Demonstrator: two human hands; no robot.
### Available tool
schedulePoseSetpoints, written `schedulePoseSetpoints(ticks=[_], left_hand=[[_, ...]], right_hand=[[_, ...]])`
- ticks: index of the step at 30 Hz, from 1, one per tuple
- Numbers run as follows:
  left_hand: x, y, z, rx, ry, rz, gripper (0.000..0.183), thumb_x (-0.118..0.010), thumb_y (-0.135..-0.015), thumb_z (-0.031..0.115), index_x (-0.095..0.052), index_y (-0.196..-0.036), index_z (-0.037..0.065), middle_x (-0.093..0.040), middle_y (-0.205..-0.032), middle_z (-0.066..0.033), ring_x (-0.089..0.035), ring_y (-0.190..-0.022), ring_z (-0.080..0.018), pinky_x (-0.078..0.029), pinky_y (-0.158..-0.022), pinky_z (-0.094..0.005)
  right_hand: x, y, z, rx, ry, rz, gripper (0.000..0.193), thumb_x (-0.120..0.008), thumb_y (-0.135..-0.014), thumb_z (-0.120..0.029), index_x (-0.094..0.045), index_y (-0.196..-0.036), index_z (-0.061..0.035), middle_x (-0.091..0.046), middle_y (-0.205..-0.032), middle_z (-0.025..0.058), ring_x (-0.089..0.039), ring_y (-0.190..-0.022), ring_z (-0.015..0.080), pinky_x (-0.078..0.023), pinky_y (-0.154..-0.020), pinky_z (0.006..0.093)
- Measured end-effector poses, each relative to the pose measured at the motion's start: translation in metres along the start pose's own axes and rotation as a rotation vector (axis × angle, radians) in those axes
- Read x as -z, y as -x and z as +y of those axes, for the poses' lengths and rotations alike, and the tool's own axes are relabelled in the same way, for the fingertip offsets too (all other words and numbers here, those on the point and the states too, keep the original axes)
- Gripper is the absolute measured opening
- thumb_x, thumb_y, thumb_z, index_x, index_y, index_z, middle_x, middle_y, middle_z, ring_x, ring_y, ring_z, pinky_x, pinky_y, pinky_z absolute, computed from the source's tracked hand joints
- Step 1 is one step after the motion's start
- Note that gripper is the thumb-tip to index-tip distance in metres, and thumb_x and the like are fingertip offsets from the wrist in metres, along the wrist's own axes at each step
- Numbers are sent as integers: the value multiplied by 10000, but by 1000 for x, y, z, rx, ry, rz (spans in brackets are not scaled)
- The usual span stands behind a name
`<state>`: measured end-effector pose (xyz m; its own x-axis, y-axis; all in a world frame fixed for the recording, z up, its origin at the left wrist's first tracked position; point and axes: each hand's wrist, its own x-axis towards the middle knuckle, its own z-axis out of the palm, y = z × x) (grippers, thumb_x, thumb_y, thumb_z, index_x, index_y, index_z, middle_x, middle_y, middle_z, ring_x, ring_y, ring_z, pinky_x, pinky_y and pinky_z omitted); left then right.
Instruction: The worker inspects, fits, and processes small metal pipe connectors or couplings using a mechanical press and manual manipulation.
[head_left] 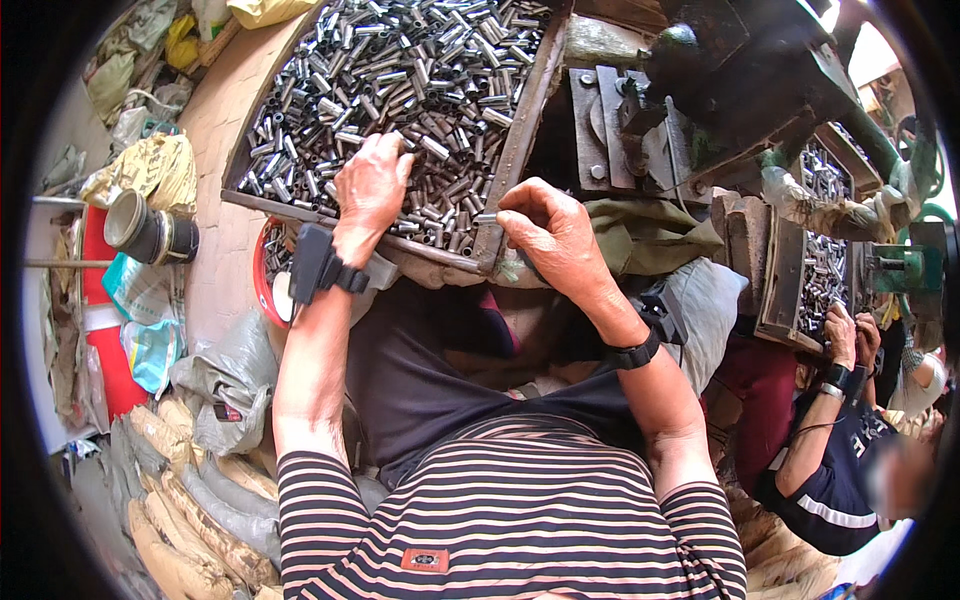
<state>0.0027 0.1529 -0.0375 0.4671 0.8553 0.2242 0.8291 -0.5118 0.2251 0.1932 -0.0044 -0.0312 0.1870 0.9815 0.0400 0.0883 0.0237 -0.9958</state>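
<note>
A large shallow tray (510, 150) in front of me is heaped with short, shiny metal tubes (400, 70). My left hand (373, 188) lies over the tray's near part, its fingers curled down among the tubes. What those fingertips grip, if anything, is hidden. Just beyond the tray's near right corner, my right hand (555, 235) is closed in a pinch. A small metal tube (484, 218) sticks out leftward from its thumb and forefinger. Both wrists wear dark straps.
A dark metal machine (630, 130) stands right of the tray. Below the tray's left corner is a red-rimmed bucket (268, 275). At the right, a co-worker's hands (850, 335) are at a smaller tray (785, 280) of metal parts. Filled sacks (180, 500) lie lower left.
</note>
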Motion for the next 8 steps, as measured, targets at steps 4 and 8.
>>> schedulePoseSetpoints(ticks=[4, 8], left_hand=[[7, 9, -2, 112, 589, -93, 208, -604, -870, 230, -594, -922, 29, -634, -866, -113, -648, -787, -264, -513, -703, -385], [15, 29, 21, 348, 1344, -377, 251, -546, -937, 259, -542, -1125, 93, -654, -876, -70, -658, -788, -284, -537, -744, -383]], right_hand=[[6, -1, -6, -60, -163, 42, 111, -630, -854, -84, -580, -875, 13, -601, -702, 27, -573, -659, 66, -478, -597, 234], [4, -4, -6, -11, -310, 44, 112, -631, -875, -91, -575, -909, -1, -603, -745, 17, -571, -641, 78, -475, -592, 222]])
